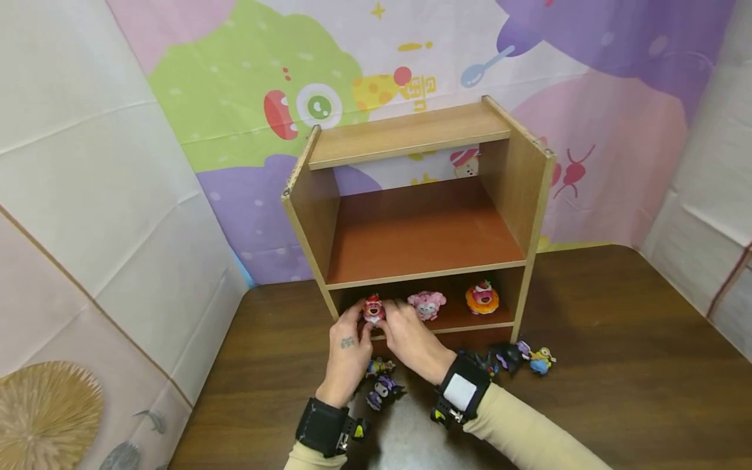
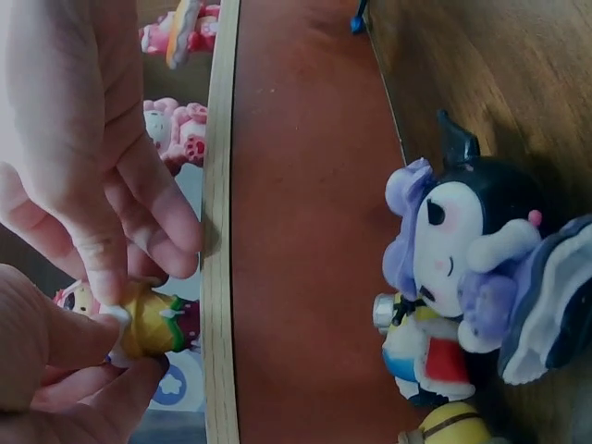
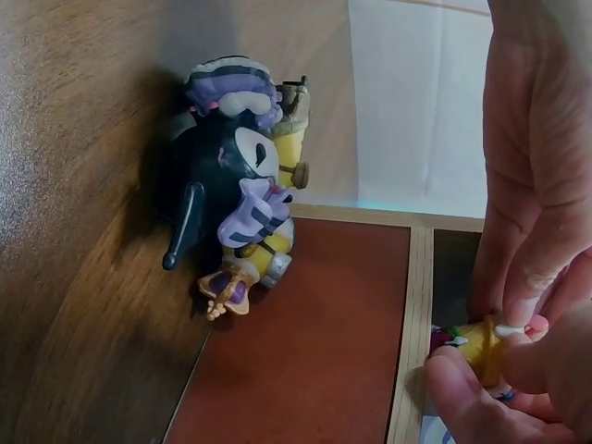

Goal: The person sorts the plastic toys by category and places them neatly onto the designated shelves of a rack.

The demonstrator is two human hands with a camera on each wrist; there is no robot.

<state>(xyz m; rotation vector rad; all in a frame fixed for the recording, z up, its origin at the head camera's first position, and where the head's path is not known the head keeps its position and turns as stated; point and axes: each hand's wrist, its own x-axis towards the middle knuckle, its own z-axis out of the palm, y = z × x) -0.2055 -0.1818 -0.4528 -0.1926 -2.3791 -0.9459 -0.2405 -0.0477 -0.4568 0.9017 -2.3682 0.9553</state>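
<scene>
A small pink bear figurine [image 1: 373, 311] with a red hat stands at the left end of the lower shelf, right at its front edge. My left hand [image 1: 348, 352] pinches it from the left and my right hand [image 1: 411, 338] from the right. In the left wrist view, the figurine's yellow lower part [image 2: 148, 322] shows between the fingertips, with green and dark red at its base. Its yellow part [image 3: 481, 351] also appears in the right wrist view, partly covered by fingers. To the right on this shelf are a pink figurine [image 1: 427, 305] and a bear in an orange ring [image 1: 483, 299].
A wooden shelf unit [image 1: 425, 228] stands on a dark table [image 1: 611, 365] before a cartoon backdrop. In front of it lie a black-and-purple figurine [image 1: 383, 390], a yellow figurine [image 1: 380, 367], a dark figurine [image 1: 510, 356] and a yellow-and-blue figurine [image 1: 542, 360].
</scene>
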